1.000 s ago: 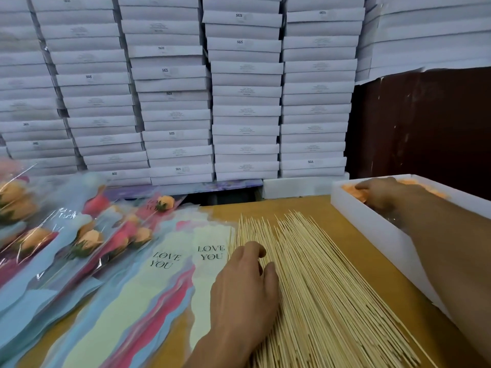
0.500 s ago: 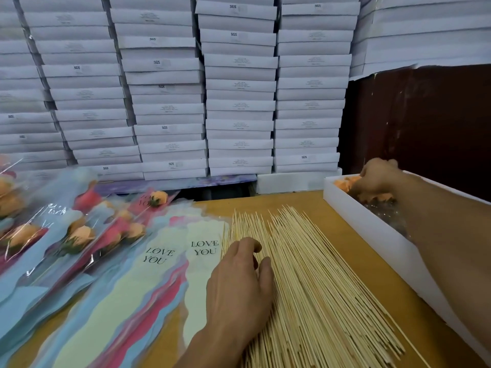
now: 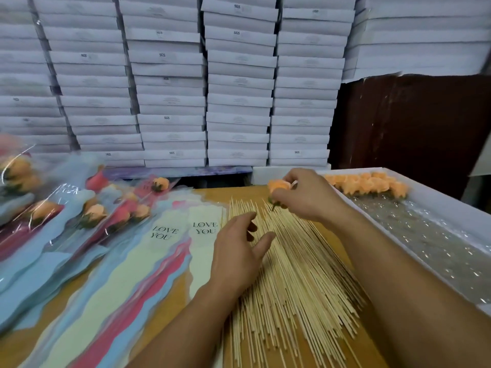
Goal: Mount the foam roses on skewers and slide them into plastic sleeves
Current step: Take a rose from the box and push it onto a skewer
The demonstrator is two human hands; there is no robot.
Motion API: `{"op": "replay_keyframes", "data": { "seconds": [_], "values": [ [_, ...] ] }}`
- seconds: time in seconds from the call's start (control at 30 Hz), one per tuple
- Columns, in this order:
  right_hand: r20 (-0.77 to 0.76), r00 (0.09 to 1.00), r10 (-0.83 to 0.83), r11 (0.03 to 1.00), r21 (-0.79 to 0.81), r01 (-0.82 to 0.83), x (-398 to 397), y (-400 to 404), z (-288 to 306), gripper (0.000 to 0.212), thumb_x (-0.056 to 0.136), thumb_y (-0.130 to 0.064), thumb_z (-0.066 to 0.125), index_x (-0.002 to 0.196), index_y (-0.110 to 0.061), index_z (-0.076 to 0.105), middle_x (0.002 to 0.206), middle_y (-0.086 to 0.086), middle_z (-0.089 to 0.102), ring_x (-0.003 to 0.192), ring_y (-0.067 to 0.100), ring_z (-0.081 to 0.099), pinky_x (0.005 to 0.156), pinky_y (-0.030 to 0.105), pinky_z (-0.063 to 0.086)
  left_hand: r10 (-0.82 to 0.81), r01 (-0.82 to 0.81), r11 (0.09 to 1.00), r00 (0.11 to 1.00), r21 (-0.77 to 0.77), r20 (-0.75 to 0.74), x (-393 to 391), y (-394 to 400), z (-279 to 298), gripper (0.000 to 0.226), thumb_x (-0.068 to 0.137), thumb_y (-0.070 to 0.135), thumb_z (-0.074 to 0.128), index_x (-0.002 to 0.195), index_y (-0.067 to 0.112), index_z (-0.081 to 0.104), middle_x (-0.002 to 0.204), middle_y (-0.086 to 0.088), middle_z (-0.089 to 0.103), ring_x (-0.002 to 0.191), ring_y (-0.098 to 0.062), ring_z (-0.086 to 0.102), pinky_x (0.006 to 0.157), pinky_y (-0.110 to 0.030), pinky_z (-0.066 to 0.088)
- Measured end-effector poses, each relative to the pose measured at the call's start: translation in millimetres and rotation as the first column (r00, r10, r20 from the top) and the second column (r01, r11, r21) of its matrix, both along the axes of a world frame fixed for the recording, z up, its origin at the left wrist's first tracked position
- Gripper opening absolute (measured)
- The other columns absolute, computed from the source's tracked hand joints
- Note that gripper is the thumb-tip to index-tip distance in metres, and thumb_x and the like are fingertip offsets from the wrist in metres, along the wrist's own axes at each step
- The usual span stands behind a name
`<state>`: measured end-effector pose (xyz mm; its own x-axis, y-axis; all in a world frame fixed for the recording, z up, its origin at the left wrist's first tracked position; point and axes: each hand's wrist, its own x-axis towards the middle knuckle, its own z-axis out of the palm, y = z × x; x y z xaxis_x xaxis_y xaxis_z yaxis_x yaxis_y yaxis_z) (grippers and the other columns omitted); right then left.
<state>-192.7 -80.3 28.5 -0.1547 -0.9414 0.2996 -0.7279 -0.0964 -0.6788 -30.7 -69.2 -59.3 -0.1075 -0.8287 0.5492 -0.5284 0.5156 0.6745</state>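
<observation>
A: What is behind the table (image 3: 212,193)?

B: A wall of stacked white boxes (image 3: 239,83), several marked SGS, and to the right of them a dark brown panel (image 3: 414,123). The table itself is wood, yellowish.

A: And on it?

B: In the middle, a wide fan of skewers (image 3: 295,274). To their left lie flat sleeves (image 3: 148,264) in pale green, blue and pink, two of them printed LOVE YOU. Further left, finished roses (image 3: 93,213) already lie in sleeves, heaped over one another.

A: Where are the loose roses?

B: In a white tray (image 3: 435,205) at the right edge. Its orange roses (image 3: 372,183) are bunched at the far end; the rest of the tray floor is shiny clear film.

A: The right hand?

B: The right hand (image 3: 308,197) is above the far tips of the skewers, fingers pinching one rose (image 3: 279,185) with the green base downward.

A: And the left?

B: The left hand (image 3: 239,253) is over the near left part of the skewers, fingers spread and loosely bent, thumb apart. It grips nothing that I can make out; whether the fingertips touch a skewer, I cannot tell.
</observation>
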Motion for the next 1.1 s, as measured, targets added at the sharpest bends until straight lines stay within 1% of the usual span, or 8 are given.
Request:
{"op": "replay_keyframes", "data": {
  "seconds": [0.3, 0.47, 0.5, 0.57, 0.67, 0.8, 0.9, 1.1],
  "values": [
    [-0.004, 0.999, 0.053, 0.999, -0.01, -0.053, 29, 28, -29, 0.017, 0.083, -0.041, 0.07, 0.09, -0.025, 0.066, 0.086, -0.006, 0.068, 0.08, 0.014, 0.065, 0.065, 0.033, 0.052, -0.081, 0.078, 0.996, 0.992, -0.035, -0.094, 2, 1, 3, 0.015, 0.084, 0.022, 0.075, 0.098, 0.02, 0.07, 0.083, 0.011, 0.067, 0.08, -0.005, 0.061, 0.071, -0.023, 0.049],
    [0.329, 0.932, 0.153, 0.981, 0.067, -0.185, 19, 30, -37, 0.037, 0.098, -0.051, 0.056, 0.096, -0.019, 0.074, 0.08, 0.001, 0.074, 0.066, 0.013, 0.065, 0.054, 0.031, 0.052, -0.028, 0.029, 1.0, 0.991, 0.008, -0.132, 7, 0, 5, 0.005, 0.087, 0.027, 0.073, 0.089, 0.022, 0.071, 0.072, 0.01, 0.066, 0.07, -0.004, 0.061, 0.064, -0.02, 0.048],
    [0.308, 0.947, 0.091, 0.992, 0.06, -0.115, 14, 28, -40, 0.038, 0.1, -0.047, 0.055, 0.094, -0.016, 0.075, 0.077, 0.004, 0.074, 0.064, 0.017, 0.065, 0.052, 0.034, 0.052, -0.008, 0.01, 1.0, 0.99, 0.011, -0.142, 7, 0, 5, 0.008, 0.087, 0.029, 0.071, 0.083, 0.023, 0.07, 0.068, 0.01, 0.064, 0.066, -0.005, 0.059, 0.06, -0.021, 0.045],
    [0.017, 0.998, -0.056, 0.998, 0.03, 0.055, 7, 22, -50, 0.036, 0.099, -0.032, 0.057, 0.085, -0.003, 0.074, 0.073, 0.01, 0.072, 0.065, 0.027, 0.064, 0.061, 0.044, 0.055, 0.021, -0.017, 0.999, 0.985, 0.029, -0.169, 7, 0, 6, 0.02, 0.088, 0.031, 0.068, 0.071, 0.022, 0.063, 0.057, 0.01, 0.056, 0.057, -0.007, 0.051, 0.052, -0.019, 0.037],
    [-0.281, 0.953, -0.11, 0.984, 0.105, 0.144, 9, 15, -64, 0.03, 0.093, -0.03, 0.067, 0.084, -0.003, 0.076, 0.079, 0.01, 0.075, 0.074, 0.026, 0.069, 0.071, 0.042, 0.058, 0.025, -0.008, 0.997, 0.977, 0.079, -0.213, 8, 0, 7, 0.031, 0.088, 0.031, 0.066, 0.06, 0.022, 0.054, 0.05, 0.013, 0.048, 0.05, -0.004, 0.042, 0.048, -0.017, 0.033],
    [-0.407, 0.903, -0.138, 0.962, 0.164, 0.221, 21, 9, -69, 0.035, 0.087, -0.046, 0.074, 0.079, -0.014, 0.063, 0.078, 0.002, 0.063, 0.073, 0.023, 0.061, 0.054, 0.031, 0.039, 0.012, 0.022, 0.993, 0.959, 0.117, -0.285, 9, -3, 9, 0.043, 0.09, 0.031, 0.067, 0.054, 0.024, 0.046, 0.046, 0.014, 0.044, 0.047, -0.004, 0.038, 0.046, -0.017, 0.029],
    [-0.443, 0.885, -0.143, 0.952, 0.182, 0.244, 27, 8, -70, 0.039, 0.087, -0.037, 0.074, 0.067, -0.018, 0.047, 0.07, 0.0, 0.052, 0.065, 0.022, 0.053, 0.048, 0.029, 0.029, 0.003, 0.028, 0.993, 0.964, 0.111, -0.266, 8, -4, 9, 0.045, 0.091, 0.031, 0.067, 0.055, 0.021, 0.043, 0.048, 0.011, 0.039, 0.05, -0.007, 0.033, 0.053, -0.027, 0.03],
    [-0.382, 0.912, -0.151, 0.945, 0.214, 0.246, 22, 9, -67, 0.036, 0.086, -0.021, 0.07, 0.061, -0.016, 0.045, 0.062, 0.0, 0.049, 0.053, 0.017, 0.046, 0.044, 0.027, 0.028, -0.038, 0.065, 0.994, 0.958, 0.087, -0.285, 9, -2, 10, 0.034, 0.091, 0.029, 0.065, 0.065, 0.009, 0.055, 0.055, 0.005, 0.044, 0.055, -0.01, 0.037, 0.056, -0.033, 0.034]
  ]
}}
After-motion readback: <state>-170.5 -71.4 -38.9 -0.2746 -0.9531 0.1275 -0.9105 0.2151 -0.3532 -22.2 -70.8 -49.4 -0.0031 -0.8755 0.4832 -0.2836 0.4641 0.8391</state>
